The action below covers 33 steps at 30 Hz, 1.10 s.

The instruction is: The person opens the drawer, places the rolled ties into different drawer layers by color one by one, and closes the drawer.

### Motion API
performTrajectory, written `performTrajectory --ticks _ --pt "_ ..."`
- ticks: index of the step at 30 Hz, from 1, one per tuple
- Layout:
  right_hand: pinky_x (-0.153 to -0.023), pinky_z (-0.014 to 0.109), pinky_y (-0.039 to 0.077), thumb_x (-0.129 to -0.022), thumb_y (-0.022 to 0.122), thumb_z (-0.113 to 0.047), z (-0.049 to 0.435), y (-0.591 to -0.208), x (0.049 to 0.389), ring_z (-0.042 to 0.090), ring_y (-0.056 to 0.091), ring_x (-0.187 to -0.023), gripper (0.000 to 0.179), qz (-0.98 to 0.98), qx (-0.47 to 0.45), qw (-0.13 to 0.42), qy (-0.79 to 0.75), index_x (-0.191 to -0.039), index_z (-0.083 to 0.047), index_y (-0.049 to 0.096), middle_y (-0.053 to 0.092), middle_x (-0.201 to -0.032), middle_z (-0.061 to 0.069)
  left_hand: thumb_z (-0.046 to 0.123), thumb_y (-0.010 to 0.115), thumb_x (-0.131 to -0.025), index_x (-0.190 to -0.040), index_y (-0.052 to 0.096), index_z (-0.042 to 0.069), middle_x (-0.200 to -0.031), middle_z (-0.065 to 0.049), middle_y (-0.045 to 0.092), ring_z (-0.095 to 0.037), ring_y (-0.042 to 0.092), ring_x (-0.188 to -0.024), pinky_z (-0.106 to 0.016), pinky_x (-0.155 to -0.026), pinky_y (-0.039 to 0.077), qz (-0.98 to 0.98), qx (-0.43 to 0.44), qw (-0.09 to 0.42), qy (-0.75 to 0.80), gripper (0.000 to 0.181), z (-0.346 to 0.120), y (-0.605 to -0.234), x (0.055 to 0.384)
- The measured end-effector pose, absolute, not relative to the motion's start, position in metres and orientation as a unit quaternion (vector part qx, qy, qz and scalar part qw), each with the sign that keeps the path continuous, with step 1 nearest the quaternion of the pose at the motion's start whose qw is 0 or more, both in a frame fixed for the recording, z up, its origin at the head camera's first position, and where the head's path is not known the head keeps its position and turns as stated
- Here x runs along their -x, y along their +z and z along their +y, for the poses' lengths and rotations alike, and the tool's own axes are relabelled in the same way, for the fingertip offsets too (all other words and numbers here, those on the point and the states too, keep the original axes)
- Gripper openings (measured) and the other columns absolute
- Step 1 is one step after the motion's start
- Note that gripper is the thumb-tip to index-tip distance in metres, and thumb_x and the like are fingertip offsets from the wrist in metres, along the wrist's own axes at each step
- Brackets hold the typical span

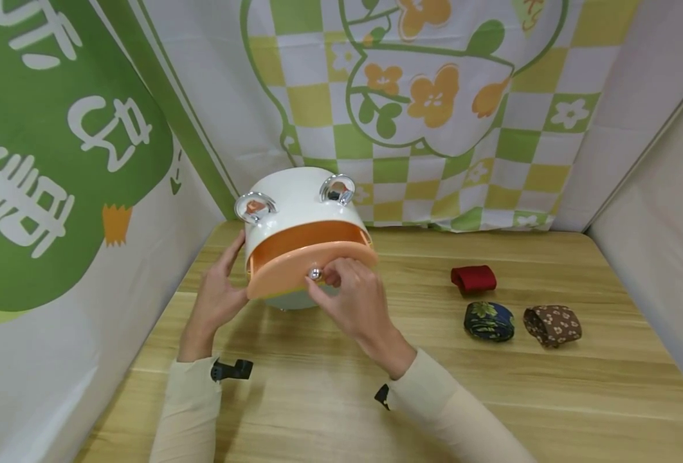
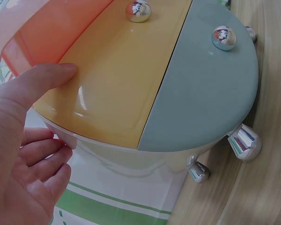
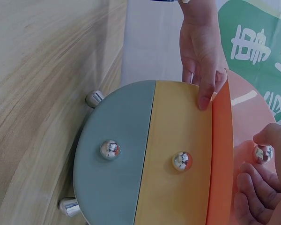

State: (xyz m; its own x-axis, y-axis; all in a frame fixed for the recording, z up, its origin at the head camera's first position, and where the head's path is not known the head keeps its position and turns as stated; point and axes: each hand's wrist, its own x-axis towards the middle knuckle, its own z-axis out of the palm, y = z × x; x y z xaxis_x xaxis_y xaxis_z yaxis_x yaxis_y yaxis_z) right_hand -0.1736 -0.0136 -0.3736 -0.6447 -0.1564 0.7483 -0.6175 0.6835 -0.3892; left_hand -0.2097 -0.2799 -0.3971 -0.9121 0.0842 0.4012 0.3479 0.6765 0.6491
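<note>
A round small drawer cabinet [image 1: 295, 183] with a white shell and two chrome rings on top stands at the table's back left. Its top drawer [image 1: 283, 273], orange with a pale peach front, is pulled partway out; the inside I can see is bare orange. My right hand [image 1: 353, 299] pinches that drawer's chrome knob [image 3: 262, 153] between thumb and fingers. My left hand [image 1: 217, 299] holds the cabinet's left side, its thumb on the yellow middle drawer [image 2: 117, 75] and its fingers curled at the side. Below, the grey-blue bottom drawer [image 2: 201, 93] is closed, like the yellow one.
Three rolled fabric pieces lie on the wooden table [image 1: 434, 379] at the right: a red roll [image 1: 473, 278], a dark floral roll [image 1: 489, 321] and a brown floral roll [image 1: 552, 325]. A checkered cloth [image 1: 388, 167] hangs behind, and a green-and-white printed sheet [image 1: 87, 212] stands left.
</note>
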Motion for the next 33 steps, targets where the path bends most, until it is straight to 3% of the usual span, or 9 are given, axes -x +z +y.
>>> performTrajectory --ticks 6,12,20,25,33 --pt "-0.055 0.016 0.049 -0.081 0.075 -0.032 -0.012 -0.373 0.169 0.006 0.06 -0.063 0.022 -0.843 -0.234 0.358 0.327 -0.077 -0.014 0.063 0.066 -0.071 -0.005 0.029 0.084 -0.074 -0.153 0.027 0.029 -0.159 0.001 0.031 -0.037 0.035 -0.143 -0.06 -0.114 0.033 -0.9 0.115 0.166 -0.386 0.098 -0.281 -0.397 0.21" --pt "-0.055 0.016 0.049 -0.081 0.075 -0.031 -0.011 -0.372 0.164 0.007 0.061 -0.062 0.022 -0.84 -0.239 0.355 0.333 -0.076 -0.013 0.063 0.066 -0.07 -0.004 0.029 0.084 -0.074 -0.154 0.028 0.024 -0.159 -0.002 0.03 -0.037 0.033 -0.144 -0.061 -0.115 0.032 -0.897 0.12 0.164 -0.394 0.098 -0.281 -0.398 0.211" --pt "-0.056 0.015 0.052 -0.08 0.076 -0.031 -0.009 -0.372 0.158 0.006 0.063 -0.062 0.023 -0.834 -0.243 0.361 0.34 -0.075 -0.012 0.063 0.066 -0.07 -0.003 0.024 0.083 -0.075 -0.153 0.027 0.031 -0.159 -0.001 0.031 -0.037 0.034 -0.143 -0.061 -0.114 0.033 -0.898 0.118 0.167 -0.389 0.096 -0.281 -0.397 0.211" --pt "-0.056 0.015 0.052 -0.079 0.077 -0.031 -0.008 -0.373 0.155 0.007 0.063 -0.062 0.024 -0.831 -0.248 0.365 0.34 -0.073 -0.013 0.063 0.066 -0.069 -0.004 0.019 0.083 -0.075 -0.153 0.028 0.027 -0.158 -0.005 0.032 -0.037 0.035 -0.143 -0.059 -0.114 0.034 -0.895 0.125 0.172 -0.393 0.096 -0.28 -0.398 0.211" --pt "-0.057 0.016 0.053 -0.08 0.076 -0.033 -0.004 -0.375 0.151 0.009 0.065 -0.064 0.024 -0.837 -0.246 0.355 0.335 -0.075 -0.013 0.063 0.066 -0.071 -0.004 0.019 0.082 -0.075 -0.153 0.026 0.033 -0.159 0.001 0.03 -0.038 0.034 -0.143 -0.061 -0.113 0.033 -0.9 0.116 0.162 -0.389 0.096 -0.28 -0.399 0.211"
